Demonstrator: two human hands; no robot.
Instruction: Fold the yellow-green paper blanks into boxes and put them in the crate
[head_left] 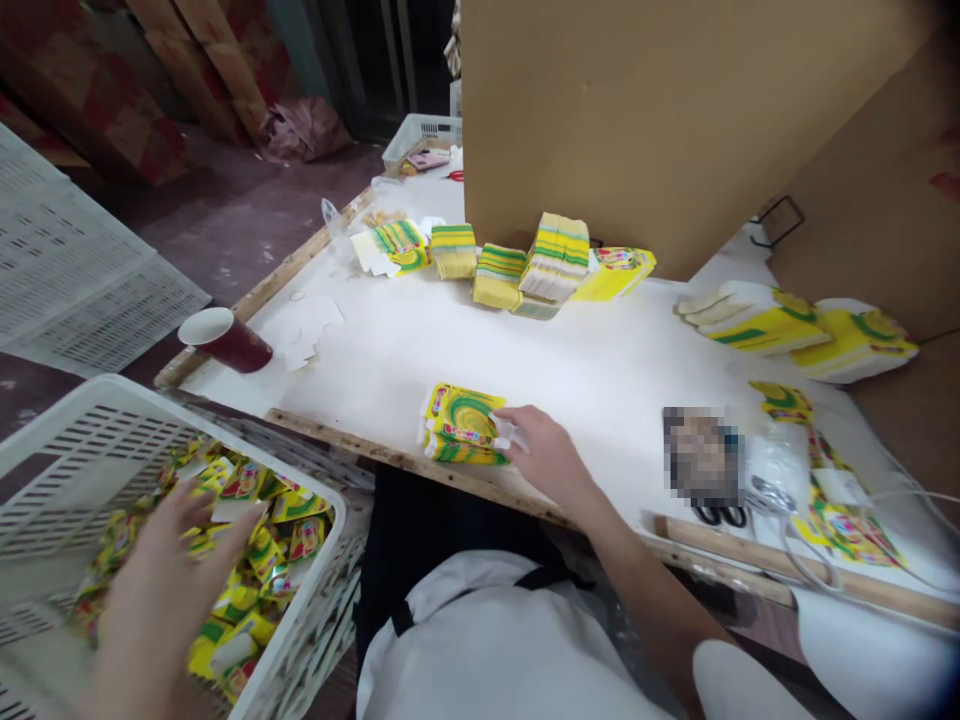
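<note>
My left hand (169, 580) hovers over a white plastic basket (112, 400). Its fingers are apart and slightly blurred, and nothing shows between them. Beneath it, many small yellow-and-green boxes (262, 560) lie jumbled in the basket. On the white table (360, 340), near the front edge, my right hand (532, 445) pinches the right end of a flat yellow carton (465, 415), where white flaps show at the fingertips. That carton lies on top of a short stack of similar ones.
Bundles of flattened cartons (555, 255) stand in front of a large cardboard panel (637, 120). A maroon cup (229, 340) lies tipped at the table's left edge. More cartons (847, 335), black scissors (720, 515) and a cable (802, 575) occupy the right side.
</note>
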